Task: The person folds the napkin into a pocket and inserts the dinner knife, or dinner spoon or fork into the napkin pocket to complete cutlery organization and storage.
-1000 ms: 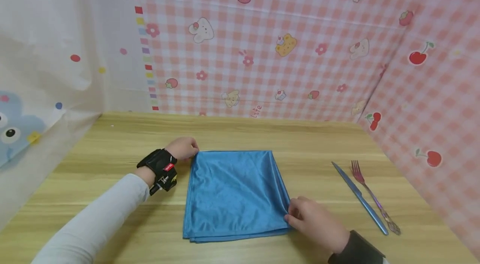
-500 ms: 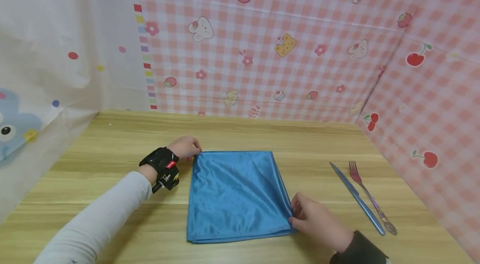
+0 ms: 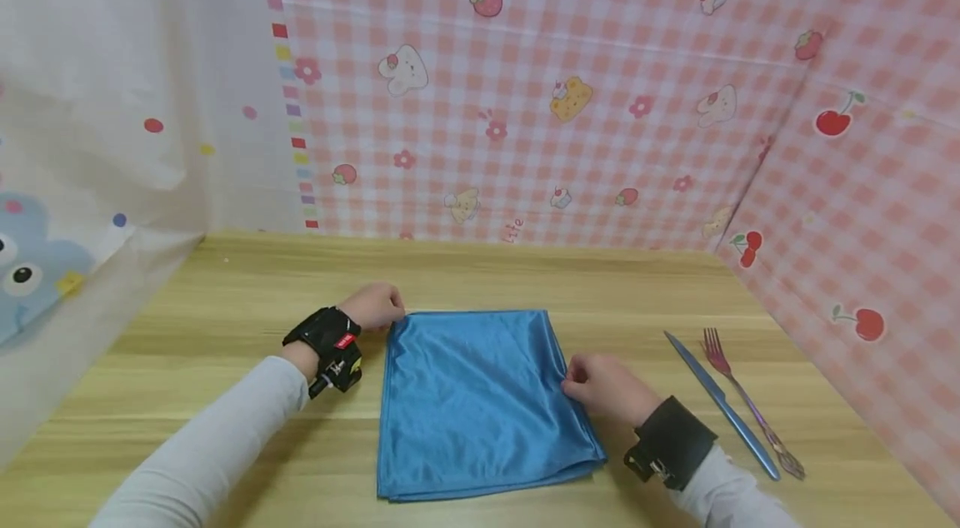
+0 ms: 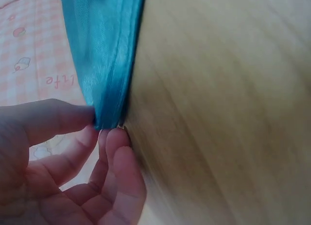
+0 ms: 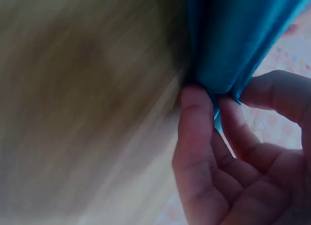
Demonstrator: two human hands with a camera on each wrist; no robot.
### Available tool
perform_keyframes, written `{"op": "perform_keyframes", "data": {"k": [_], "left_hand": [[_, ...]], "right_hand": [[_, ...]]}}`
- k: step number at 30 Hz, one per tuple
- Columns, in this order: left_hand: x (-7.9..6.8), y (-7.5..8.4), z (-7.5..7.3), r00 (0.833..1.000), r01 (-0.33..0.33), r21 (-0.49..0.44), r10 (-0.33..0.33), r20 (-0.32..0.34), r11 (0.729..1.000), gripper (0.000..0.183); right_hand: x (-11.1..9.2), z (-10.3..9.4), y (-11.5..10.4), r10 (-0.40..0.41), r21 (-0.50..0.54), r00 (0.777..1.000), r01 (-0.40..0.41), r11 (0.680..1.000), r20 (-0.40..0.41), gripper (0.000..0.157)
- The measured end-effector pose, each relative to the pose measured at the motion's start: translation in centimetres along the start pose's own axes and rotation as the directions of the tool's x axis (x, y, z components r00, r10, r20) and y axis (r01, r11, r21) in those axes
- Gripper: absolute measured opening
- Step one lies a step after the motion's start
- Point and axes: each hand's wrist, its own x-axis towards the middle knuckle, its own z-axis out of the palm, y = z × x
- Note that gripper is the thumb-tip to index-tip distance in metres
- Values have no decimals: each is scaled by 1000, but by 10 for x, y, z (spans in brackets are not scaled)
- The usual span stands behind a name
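Observation:
A shiny blue cloth (image 3: 480, 403), folded into a square of several layers, lies on the wooden table. At its far left corner my left hand (image 3: 375, 306) pinches the cloth between thumb and fingers; the left wrist view shows the corner (image 4: 107, 108) held there. My right hand (image 3: 611, 386) is at the cloth's right edge, about midway along it. In the right wrist view its thumb and fingers (image 5: 197, 118) pinch a fold of the cloth (image 5: 233, 45). The near right corner of the cloth is slightly ruffled.
To the right of the cloth, a blue table knife (image 3: 723, 403) and a purplish fork (image 3: 750, 403) lie side by side on the table (image 3: 247, 278). A pink checked curtain (image 3: 525, 136) stands behind and to the right; a white one (image 3: 150, 178) is at the left.
My right hand has moved from the cloth's near right corner up along its right edge toward the middle. The left hand stays at the far left corner.

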Motion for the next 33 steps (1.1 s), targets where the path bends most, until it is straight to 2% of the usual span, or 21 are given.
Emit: {"op": "perform_keyframes", "data": {"k": [4, 6, 8, 11, 14, 16, 18, 20, 23, 26, 29, 33], "left_hand": [[5, -2, 3, 1000, -8, -28, 8, -3, 1000, 14], [8, -2, 2, 1000, -25, -32, 25, 0, 999, 19], [9, -1, 3, 999, -47, -11, 47, 5, 999, 24], [7, -1, 1, 999, -50, 28, 50, 6, 998, 25], [5, -3, -3, 999, -32, 43, 33, -14, 999, 21], [4, -4, -5, 999, -16, 38, 17, -29, 999, 20], [2, -6, -6, 999, -27, 28, 28, -46, 999, 18], [1, -7, -9, 998, -38, 33, 40, -48, 999, 19], [-1, -7, -11, 997, -48, 46, 51, -62, 998, 18], [-3, -5, -16, 996, -49, 60, 53, -72, 997, 16], [-4, -5, -19, 994, -70, 83, 77, -83, 994, 11], [-5, -7, -15, 992, -101, 95, 108, -64, 990, 8]], "right_hand": [[0, 3, 3, 59, 146, 998, -63, 987, 34, 9], [-2, 3, 1, 87, 163, 996, -88, 983, 17, 9], [-8, 4, -3, 95, 125, 995, -92, 988, -20, 12], [-20, 7, -10, 48, 14, 997, -47, 999, -53, 19], [-34, 11, -14, -41, -59, 999, 43, 997, 18, 21], [-40, 14, -15, -73, -51, 994, 78, 996, 82, 17], [-44, 15, -15, -73, -10, 988, 75, 997, 134, 12], [-44, 14, -14, -62, 15, 988, 60, 998, 141, 10], [-43, 10, -17, -48, 9, 993, 47, 999, 109, 14], [-39, 2, -23, -96, -24, 995, 97, 995, 36, 15], [-33, -6, -30, -164, -14, 986, 164, 986, -13, 9], [-29, -11, -32, -246, -46, 969, 246, 968, 7, 5]]}}
